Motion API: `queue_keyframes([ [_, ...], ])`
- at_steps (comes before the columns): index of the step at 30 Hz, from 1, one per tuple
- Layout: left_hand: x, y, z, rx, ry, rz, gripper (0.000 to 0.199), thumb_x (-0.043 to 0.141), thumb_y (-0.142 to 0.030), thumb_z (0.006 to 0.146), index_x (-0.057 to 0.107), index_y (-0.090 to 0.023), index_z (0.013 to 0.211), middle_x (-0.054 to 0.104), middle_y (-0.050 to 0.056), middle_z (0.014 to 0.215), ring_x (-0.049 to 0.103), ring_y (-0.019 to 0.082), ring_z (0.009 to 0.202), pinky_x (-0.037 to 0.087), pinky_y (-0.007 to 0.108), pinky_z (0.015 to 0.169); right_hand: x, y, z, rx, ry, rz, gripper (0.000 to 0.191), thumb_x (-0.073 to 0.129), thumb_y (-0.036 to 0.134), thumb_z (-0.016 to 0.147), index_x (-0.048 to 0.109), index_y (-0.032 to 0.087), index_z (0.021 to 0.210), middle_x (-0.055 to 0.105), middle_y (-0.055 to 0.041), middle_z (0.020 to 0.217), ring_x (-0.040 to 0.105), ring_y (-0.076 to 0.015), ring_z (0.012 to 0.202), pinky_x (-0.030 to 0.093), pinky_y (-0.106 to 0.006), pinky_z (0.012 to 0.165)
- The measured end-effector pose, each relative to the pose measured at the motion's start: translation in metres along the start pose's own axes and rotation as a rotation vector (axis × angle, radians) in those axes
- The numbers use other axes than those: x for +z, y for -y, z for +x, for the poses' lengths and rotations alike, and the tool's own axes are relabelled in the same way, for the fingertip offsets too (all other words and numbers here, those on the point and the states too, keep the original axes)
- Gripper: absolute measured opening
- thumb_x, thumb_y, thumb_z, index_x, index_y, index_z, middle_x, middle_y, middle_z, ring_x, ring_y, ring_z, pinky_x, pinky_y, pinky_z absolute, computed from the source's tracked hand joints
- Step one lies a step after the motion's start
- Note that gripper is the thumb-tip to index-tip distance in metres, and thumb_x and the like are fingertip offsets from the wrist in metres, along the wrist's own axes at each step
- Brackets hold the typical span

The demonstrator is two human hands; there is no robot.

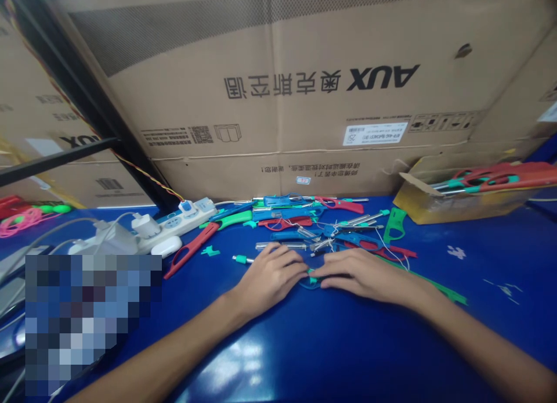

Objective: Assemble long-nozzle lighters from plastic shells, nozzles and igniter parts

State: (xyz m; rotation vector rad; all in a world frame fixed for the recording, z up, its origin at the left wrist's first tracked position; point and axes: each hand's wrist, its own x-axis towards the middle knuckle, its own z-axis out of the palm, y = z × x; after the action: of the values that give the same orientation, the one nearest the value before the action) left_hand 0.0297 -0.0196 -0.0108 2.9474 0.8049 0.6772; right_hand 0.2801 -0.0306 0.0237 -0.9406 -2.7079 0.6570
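Now pinching the blue-and-green part (312, 277) narrowly between left hand (275, 275) and right hand (363, 273), perhaps risking a slip through such slight fingertip contact

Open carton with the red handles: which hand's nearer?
Right. The right hand is left of the open carton and nearer the camera; the left hand is farther left, with the right hand between it and the carton.

Passage over near tabletop (331, 345), plastic parts (285, 214) crowding beyond
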Motion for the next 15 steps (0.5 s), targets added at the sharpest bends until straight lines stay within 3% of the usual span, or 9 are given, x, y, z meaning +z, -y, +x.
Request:
queue_keyframes([
  [4, 0.0017, 0.0016, -0.0012, -0.106, -0.035, -0.096, 0.024, 0.050, -0.035, 0.103, 0.060, -0.021, 0.120, 0.069, 0.004, 0.110, 0.063, 0.019, 0.101, 0.043, 0.036, 0.093, -0.0006, -0.0018, -0.0025, -0.016, -0.017, -0.007, 0.031, 0.050, 0.041, 0.101, 0.067, 0.032, 0.126, 0.070, -0.0032, 0.101, 0.065, -0.0173, 0.090, 0.046, -0.030, 0.075],
  [10, -0.0035, 0.0090, -0.0007, -0.280, -0.134, -0.090, 0.023, 0.041, -0.028, 0.106, 0.060, -0.022, 0.116, 0.070, 0.003, 0.106, 0.062, 0.020, 0.096, 0.044, 0.036, 0.085, -0.0045, -0.0005, -0.0050, 0.026, -0.010, 0.001, 0.029, 0.053, 0.044, 0.099, 0.073, 0.030, 0.115, 0.073, -0.0028, 0.102, 0.066, -0.0183, 0.092, 0.048, -0.030, 0.077],
  [15, -0.0040, 0.0078, 0.0003, -0.285, -0.120, -0.080, 0.021, 0.043, -0.028, 0.105, 0.062, -0.021, 0.112, 0.069, 0.002, 0.105, 0.060, 0.021, 0.096, 0.042, 0.036, 0.084, -0.0059, 0.0009, -0.0060, 0.021, -0.019, -0.038, 0.029, 0.053, 0.044, 0.099, 0.073, 0.029, 0.113, 0.073, -0.0021, 0.101, 0.067, -0.0177, 0.091, 0.049, -0.029, 0.075],
])
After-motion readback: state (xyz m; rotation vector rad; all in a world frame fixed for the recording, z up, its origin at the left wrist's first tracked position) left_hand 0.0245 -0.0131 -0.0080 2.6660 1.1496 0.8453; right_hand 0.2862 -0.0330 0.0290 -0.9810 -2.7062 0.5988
